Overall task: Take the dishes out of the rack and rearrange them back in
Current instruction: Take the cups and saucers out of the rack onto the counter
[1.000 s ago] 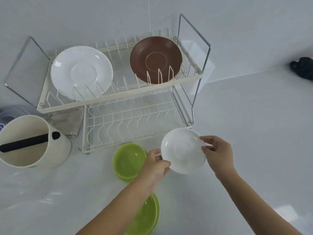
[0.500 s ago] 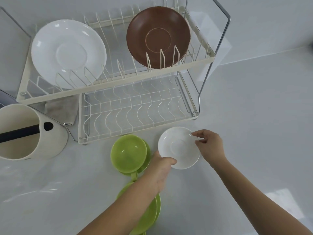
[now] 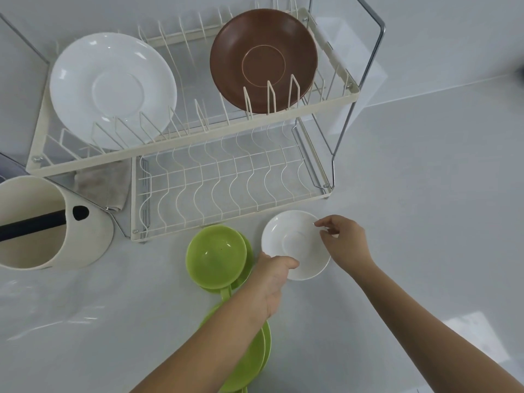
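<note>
The small white saucer [image 3: 297, 245] has been lowered beside the green bowl [image 3: 217, 255].

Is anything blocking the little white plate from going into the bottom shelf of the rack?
Nothing visible does. The small white plate, held by the left hand and right hand, sits just in front of the empty lower tier.

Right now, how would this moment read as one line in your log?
both hands: left hand, right hand | small white saucer held at its rim, in front of the rack | lower tier empty | upper tier: white plate, brown plate
</note>
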